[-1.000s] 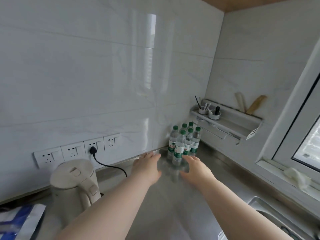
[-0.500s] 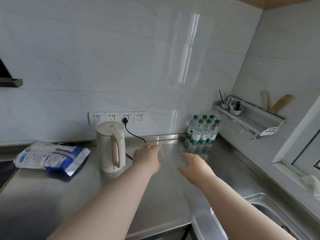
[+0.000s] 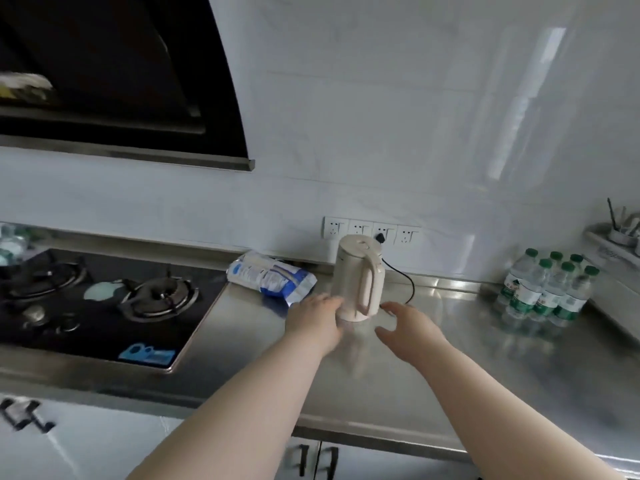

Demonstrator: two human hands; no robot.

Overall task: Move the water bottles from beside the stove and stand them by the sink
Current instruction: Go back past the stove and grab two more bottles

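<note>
Several clear water bottles (image 3: 547, 289) with green caps and green labels stand upright in a tight cluster on the steel counter at the far right, near the wall corner. More bottles (image 3: 12, 242) show blurred at the far left edge, beyond the black gas stove (image 3: 104, 303). My left hand (image 3: 317, 320) hovers empty over the counter in front of the cream kettle (image 3: 360, 278), fingers relaxed. My right hand (image 3: 412, 327) is also empty, fingers spread, just right of the kettle's base. The sink is out of view.
A blue and white bag (image 3: 272, 277) lies between stove and kettle. The kettle's black cord (image 3: 403, 275) runs to the wall sockets (image 3: 372, 228). A black range hood (image 3: 117, 77) hangs over the stove. A wall rack (image 3: 616, 237) with small cups sits at the far right.
The view has swung left, from the bottle cluster in the corner to the stove. Both empty hands have moved left with it, away from the cluster and in front of the kettle.
</note>
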